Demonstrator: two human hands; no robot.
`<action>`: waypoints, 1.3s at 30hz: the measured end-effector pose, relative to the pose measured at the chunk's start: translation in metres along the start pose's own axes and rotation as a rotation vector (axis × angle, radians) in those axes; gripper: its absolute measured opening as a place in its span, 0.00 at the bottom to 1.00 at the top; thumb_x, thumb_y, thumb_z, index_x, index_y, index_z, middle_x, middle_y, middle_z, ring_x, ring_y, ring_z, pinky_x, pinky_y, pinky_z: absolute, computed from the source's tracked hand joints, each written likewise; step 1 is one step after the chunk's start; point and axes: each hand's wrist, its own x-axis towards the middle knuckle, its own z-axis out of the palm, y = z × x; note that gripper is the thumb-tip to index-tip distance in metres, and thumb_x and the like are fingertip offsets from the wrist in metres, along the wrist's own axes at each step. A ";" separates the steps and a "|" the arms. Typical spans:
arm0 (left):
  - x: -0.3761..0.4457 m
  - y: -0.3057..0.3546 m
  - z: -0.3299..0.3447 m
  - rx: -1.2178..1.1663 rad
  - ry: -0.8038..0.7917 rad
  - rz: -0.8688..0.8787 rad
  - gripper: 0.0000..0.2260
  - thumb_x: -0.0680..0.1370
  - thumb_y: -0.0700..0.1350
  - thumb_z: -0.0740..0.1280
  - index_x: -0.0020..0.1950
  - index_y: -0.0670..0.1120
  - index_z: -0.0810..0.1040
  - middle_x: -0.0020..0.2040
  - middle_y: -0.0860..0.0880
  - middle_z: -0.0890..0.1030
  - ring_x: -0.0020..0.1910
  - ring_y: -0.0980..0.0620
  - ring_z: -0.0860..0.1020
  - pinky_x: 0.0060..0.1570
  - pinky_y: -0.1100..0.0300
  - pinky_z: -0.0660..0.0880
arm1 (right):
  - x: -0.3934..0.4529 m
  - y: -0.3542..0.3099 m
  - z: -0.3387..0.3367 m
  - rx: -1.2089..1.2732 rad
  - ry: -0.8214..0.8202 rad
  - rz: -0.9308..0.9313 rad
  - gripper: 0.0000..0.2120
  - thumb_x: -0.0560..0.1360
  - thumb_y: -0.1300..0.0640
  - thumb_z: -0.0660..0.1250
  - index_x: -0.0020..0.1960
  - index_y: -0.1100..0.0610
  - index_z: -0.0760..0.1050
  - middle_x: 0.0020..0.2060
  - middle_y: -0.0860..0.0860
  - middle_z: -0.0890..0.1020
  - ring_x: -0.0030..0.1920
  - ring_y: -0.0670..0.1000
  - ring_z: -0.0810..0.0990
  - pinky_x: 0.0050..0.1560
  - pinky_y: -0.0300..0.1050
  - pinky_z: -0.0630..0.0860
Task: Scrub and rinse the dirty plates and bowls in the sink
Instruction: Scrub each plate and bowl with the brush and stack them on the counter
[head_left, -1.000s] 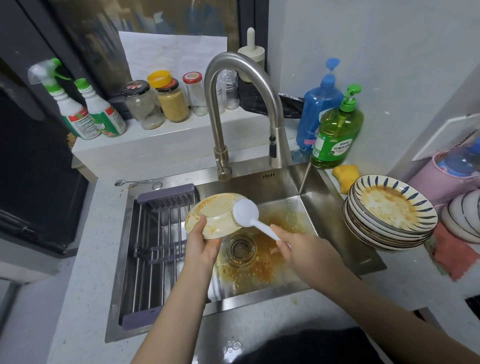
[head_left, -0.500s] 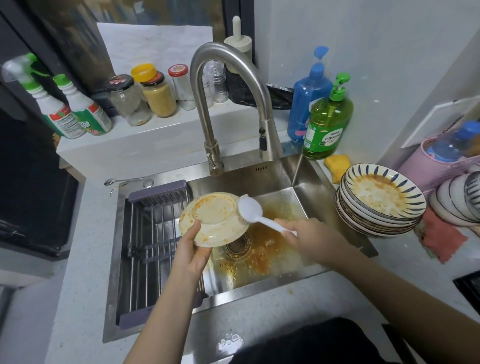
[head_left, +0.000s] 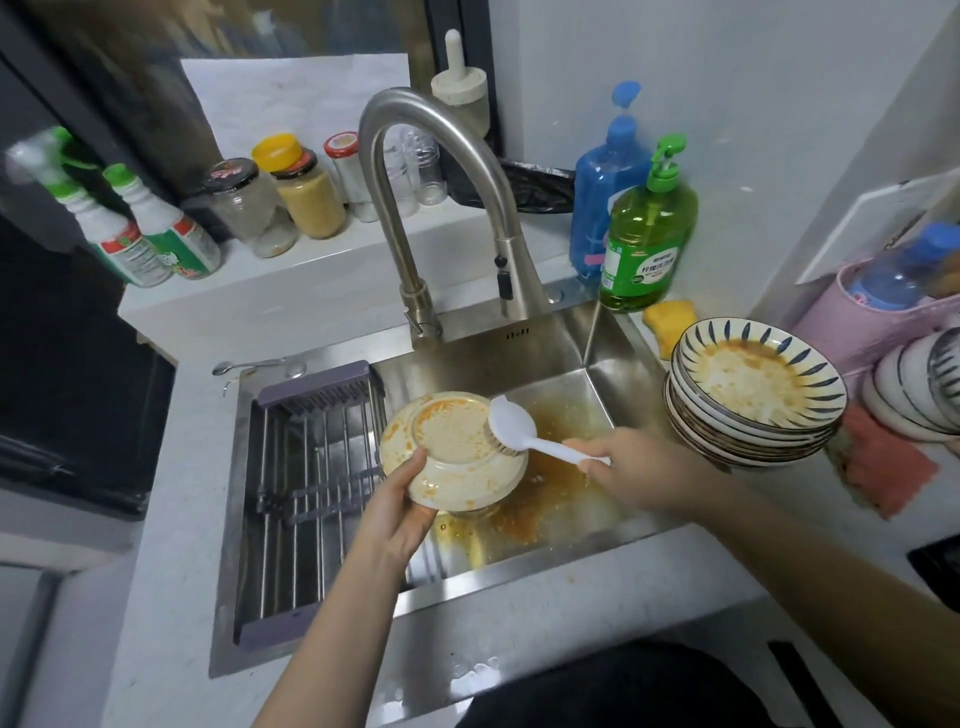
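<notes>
- Centre frame, over the sink (head_left: 610, 384): left hand (head_left: 397, 512) has its grip curled round the near rim of the bowl (head_left: 453, 451), underside tilted up toward the camera.
- Right hand (head_left: 641, 470) pinches the white brush (head_left: 524, 434) by its handle, long axis running right to left, head on the bowl's base.
- Stack of dirty plates (head_left: 753, 400) sits on the surface, right of frame.

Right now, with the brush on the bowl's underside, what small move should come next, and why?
Probably sweep the brush leftward across the base of the bowl. The left hand holds the bowl bottom-up over the sink, and the brush, held by the right hand, sits at the right edge, while orange residue shows on the left part.
</notes>
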 end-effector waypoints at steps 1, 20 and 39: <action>0.000 -0.004 0.003 0.007 0.010 -0.006 0.43 0.49 0.35 0.83 0.63 0.36 0.73 0.55 0.37 0.82 0.50 0.41 0.83 0.46 0.43 0.81 | 0.000 0.008 0.000 0.012 0.016 0.019 0.17 0.81 0.55 0.55 0.68 0.47 0.72 0.40 0.46 0.78 0.36 0.43 0.74 0.32 0.36 0.66; -0.008 -0.117 0.187 2.082 -0.321 0.746 0.22 0.79 0.41 0.62 0.72 0.55 0.69 0.69 0.46 0.74 0.66 0.44 0.74 0.61 0.58 0.70 | -0.081 0.132 -0.087 0.885 0.519 0.085 0.10 0.81 0.57 0.59 0.60 0.52 0.75 0.30 0.54 0.73 0.19 0.47 0.66 0.19 0.38 0.63; 0.042 -0.219 0.276 2.692 -0.627 0.577 0.27 0.81 0.40 0.59 0.78 0.54 0.57 0.76 0.42 0.62 0.73 0.41 0.63 0.66 0.48 0.69 | -0.112 0.198 -0.116 0.911 0.602 0.018 0.12 0.80 0.56 0.60 0.51 0.39 0.75 0.29 0.53 0.75 0.23 0.51 0.68 0.22 0.40 0.65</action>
